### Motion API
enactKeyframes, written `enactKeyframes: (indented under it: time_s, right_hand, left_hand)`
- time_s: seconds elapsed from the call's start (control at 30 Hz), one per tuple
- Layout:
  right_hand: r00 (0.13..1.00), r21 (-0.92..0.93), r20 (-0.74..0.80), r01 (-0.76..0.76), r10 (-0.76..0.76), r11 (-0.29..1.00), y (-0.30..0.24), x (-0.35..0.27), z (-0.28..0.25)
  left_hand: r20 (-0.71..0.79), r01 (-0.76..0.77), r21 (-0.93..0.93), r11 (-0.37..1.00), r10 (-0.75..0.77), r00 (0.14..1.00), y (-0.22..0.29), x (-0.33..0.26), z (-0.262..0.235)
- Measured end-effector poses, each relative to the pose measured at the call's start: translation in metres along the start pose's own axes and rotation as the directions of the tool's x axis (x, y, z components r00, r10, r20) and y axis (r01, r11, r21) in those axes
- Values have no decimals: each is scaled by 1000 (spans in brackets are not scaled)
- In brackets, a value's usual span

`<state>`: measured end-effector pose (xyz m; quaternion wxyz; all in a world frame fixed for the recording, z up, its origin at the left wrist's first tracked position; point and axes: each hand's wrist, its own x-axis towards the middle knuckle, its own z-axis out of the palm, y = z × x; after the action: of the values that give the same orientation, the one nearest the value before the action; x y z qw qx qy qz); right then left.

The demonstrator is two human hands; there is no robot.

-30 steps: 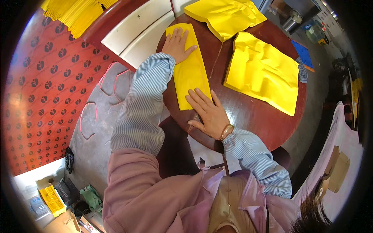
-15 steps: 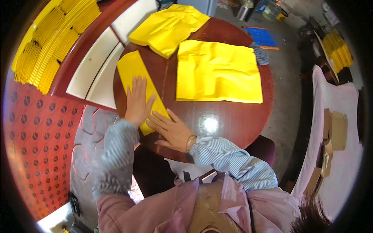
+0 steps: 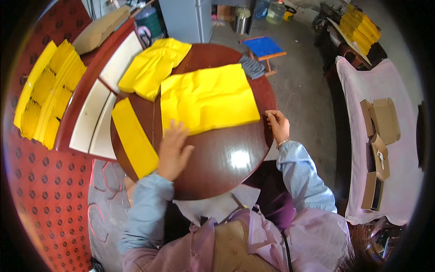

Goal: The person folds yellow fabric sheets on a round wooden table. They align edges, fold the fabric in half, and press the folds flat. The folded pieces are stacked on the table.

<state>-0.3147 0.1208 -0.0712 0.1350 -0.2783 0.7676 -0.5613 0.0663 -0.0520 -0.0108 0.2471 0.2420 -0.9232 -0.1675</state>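
A flat yellow sheet (image 3: 210, 97), which looks like paper or thin cloth, lies creased on the round reddish-brown table (image 3: 208, 170). My left hand (image 3: 174, 152), slightly blurred, is open with fingers spread at the sheet's near left corner. At the table's right edge, my right hand (image 3: 278, 126) has its fingers curled together just beside the sheet's right corner. Whether anything is pinched there I cannot make out. A long folded yellow strip (image 3: 135, 138) lies on the left of the table. Behind it rests a crumpled yellow piece (image 3: 154, 68).
Stacked yellow folded pieces (image 3: 50, 95) lie at the far left beside a white-panelled cabinet (image 3: 93, 115). Grey striped cloth (image 3: 252, 67) hangs at the table's far right edge, near a blue folding stool (image 3: 263, 46). Open cardboard boxes (image 3: 385, 120) sit on a pink-covered surface at right.
My right hand has left the folded strip and moved right to the table's edge. My left hand has lifted off the strip and moved to the flat sheet. The view has shifted.
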Motion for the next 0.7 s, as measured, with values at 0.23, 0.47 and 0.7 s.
enactKeyframes:
  time_s: [0.23,0.47,0.7]
  right_hand:
    - [866,-438,129,487,-483,755,1,154,39]
    - [790,-755,312,544,-528,368,1,209,66]
    - [853,-190,272,502,-446,844,-13,160,38]
  left_hand:
    - [106,-186,149,971,172,979,75,93,89]
    - [150,-118,152,981,95,984,68,89,110]
    - [84,-112,67,991,107,991,63,83,116]
